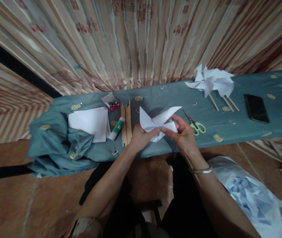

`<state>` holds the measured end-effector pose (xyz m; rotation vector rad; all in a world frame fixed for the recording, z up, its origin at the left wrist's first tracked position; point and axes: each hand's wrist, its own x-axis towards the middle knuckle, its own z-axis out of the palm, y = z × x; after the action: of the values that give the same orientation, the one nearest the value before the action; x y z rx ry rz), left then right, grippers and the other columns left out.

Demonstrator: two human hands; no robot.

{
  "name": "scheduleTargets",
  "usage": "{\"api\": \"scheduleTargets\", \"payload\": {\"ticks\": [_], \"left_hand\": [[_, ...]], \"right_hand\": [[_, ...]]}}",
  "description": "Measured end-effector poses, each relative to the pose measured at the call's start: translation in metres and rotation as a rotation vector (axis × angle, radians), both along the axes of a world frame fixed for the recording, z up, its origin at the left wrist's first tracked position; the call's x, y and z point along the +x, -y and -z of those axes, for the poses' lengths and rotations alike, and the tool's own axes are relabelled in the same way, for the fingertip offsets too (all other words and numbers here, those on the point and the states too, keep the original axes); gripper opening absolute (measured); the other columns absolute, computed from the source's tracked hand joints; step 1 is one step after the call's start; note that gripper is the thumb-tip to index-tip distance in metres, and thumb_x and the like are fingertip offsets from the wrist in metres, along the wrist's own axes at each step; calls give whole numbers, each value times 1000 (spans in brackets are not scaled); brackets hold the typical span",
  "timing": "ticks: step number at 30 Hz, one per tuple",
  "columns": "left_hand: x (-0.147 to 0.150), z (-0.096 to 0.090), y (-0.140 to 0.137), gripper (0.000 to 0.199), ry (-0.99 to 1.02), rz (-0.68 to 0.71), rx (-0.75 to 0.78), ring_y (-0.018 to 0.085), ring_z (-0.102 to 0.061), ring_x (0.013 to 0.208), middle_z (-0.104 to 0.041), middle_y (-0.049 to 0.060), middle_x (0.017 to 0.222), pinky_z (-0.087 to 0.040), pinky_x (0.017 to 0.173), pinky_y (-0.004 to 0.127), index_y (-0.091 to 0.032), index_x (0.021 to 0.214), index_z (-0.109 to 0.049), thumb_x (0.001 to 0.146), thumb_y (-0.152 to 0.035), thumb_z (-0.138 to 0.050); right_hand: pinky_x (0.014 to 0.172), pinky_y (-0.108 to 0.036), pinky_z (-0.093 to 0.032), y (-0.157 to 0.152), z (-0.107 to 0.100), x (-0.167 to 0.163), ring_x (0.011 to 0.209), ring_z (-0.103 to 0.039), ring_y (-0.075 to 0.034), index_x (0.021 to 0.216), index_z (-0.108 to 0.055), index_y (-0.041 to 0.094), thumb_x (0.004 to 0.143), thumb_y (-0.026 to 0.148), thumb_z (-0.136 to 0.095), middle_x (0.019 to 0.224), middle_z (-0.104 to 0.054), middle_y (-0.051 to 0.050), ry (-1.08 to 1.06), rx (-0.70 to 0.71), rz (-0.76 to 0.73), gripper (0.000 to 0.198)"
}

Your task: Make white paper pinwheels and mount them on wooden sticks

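A white paper pinwheel [159,119] with curved blades is held just above the near side of the cloth-covered table. My left hand [142,137] grips its left side, thumb pressed near the centre. From the right, my right hand [183,134] pinches it, with the thumb close to the left thumb and the fingers partly behind the paper. No stick shows on this pinwheel. Left of my left hand lie several wooden sticks [126,124] and a green-and-white glue stick [117,128]. Beside my right hand are scissors [197,126] with light green handles.
White paper sheets [90,120] and an open box of pins [111,102] lie at the left. Pinwheels on sticks [211,81] and a black phone [257,108] rest at the right. A plastic bag of paper [252,195] stands on the floor. A curtain [146,43] hangs behind the table.
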<state>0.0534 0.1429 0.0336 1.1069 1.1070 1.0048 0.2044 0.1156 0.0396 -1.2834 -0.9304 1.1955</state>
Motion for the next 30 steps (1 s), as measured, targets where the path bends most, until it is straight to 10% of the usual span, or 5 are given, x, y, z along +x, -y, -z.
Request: {"api": "scheduleTargets", "payload": {"ticks": [30], "left_hand": [[2, 6, -10, 21, -52, -122, 37, 21, -69, 71, -76, 5, 76, -53, 61, 27, -15, 75, -75, 62, -32, -77]], "right_hand": [[67, -35, -55, -12, 6, -14, 68, -68, -20, 101, -61, 26, 58, 40, -84, 76, -74, 4, 4, 15, 81, 51]]}}
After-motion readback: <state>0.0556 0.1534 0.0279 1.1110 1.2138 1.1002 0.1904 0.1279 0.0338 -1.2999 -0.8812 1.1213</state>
